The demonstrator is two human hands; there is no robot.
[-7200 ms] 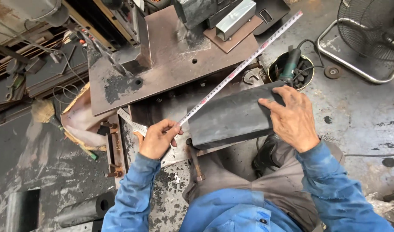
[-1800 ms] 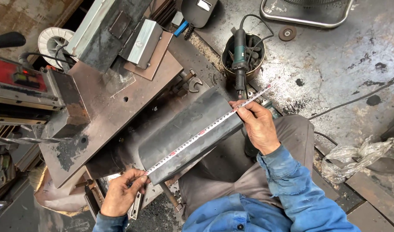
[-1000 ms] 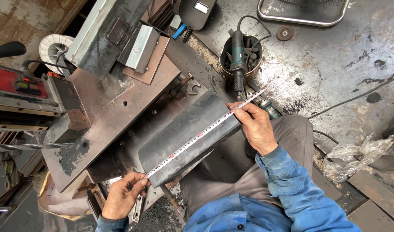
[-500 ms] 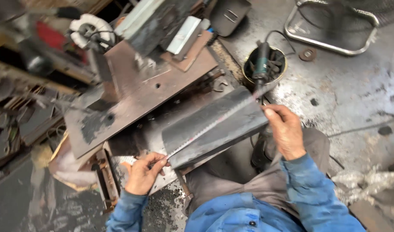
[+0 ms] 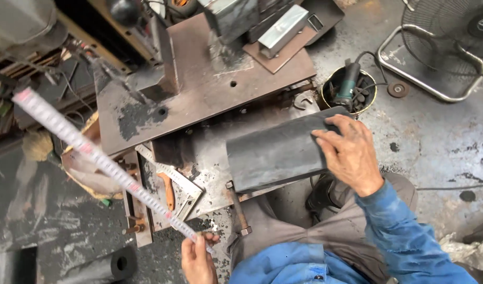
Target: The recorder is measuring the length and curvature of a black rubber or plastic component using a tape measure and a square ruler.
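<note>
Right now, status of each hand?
Left hand: closed, pinching the tape measure, which stretches up to the left.
Right hand: fingers curled over the end of the dark metal piece, gripping it.

The scene is seen from a single head-worn camera, aimed steeply down from above the person's lap. The rusty steel surface (image 5: 210,100) and surrounding floor (image 5: 441,142) are framed closely.
</note>
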